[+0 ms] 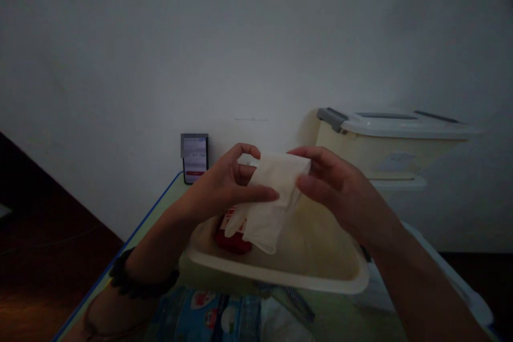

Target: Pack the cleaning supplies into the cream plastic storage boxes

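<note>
Between my hands hangs a white disposable glove [270,192], its cuff up and its fingers dangling. My left hand [228,181] grips it from the left, thumb lying across the front. My right hand [332,181] pinches the upper right edge of the cuff between thumb and fingers. Underneath is a cream plastic basin [288,273]. A dark red packet [232,240] with pale print lies in its left part, partly covered by the glove.
A phone [195,157] leans against the wall at the table's back left. To the right stands a lidded cream storage box [385,152]. In front of the basin lie a blue printed package [212,312] and a dark patterned strip [294,302].
</note>
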A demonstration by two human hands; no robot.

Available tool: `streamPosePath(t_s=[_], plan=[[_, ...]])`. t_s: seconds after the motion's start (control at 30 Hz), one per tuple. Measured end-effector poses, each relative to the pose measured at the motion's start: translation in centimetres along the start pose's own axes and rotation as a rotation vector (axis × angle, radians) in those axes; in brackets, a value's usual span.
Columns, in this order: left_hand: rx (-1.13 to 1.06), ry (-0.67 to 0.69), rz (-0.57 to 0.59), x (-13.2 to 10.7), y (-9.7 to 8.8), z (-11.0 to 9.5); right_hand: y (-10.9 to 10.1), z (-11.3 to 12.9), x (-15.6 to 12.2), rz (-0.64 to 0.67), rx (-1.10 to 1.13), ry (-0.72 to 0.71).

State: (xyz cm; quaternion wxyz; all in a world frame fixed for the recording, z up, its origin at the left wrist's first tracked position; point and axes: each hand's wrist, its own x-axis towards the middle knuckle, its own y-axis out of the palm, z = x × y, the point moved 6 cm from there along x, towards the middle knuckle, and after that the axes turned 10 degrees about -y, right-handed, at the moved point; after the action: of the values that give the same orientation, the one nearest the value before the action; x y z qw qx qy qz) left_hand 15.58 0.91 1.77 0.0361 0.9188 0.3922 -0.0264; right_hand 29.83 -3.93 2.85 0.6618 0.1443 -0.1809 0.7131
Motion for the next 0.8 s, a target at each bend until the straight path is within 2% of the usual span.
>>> streamPosePath(t_s=[0.13, 0.27, 0.37, 0.47, 0.63, 0.7, 0.8], plan=[[0.033, -0.058, 0.034, 0.0, 0.1, 0.5, 0.0, 0.2, -0.1, -0.045, -0.198, -0.011], [0.126, -0.141, 0.124, -0.1, 0.7, 1.4, -0.5, 1.2, -0.2, -0.156, -0.181, -0.107], [0.187, -0.175, 0.150, -0.1, 0.7, 1.8, -0.5, 1.9, -0.3, -0.160, -0.186, -0.210], [0.194, -0.188, 0.090, 0.0, 0.1, 1.9, 0.1, 2.7, -0.6, -0.064, -0.259, -0.330], [-0.038, -0.133, 0.104, 0.2, -0.1, 1.3, 2.1, 3.7, -1.1, 0.274, -0.514, -0.514], [-0.159, -0.129, 0.139, 0.4, -0.2, 1.2, 2.5, 3.8, -1.2, 0.329, -0.598, -0.552], [-0.257, -0.146, 0.211, 0.5, -0.2, 1.3, 2.5, 3.6, -1.2, 0.344, -0.695, -0.567]])
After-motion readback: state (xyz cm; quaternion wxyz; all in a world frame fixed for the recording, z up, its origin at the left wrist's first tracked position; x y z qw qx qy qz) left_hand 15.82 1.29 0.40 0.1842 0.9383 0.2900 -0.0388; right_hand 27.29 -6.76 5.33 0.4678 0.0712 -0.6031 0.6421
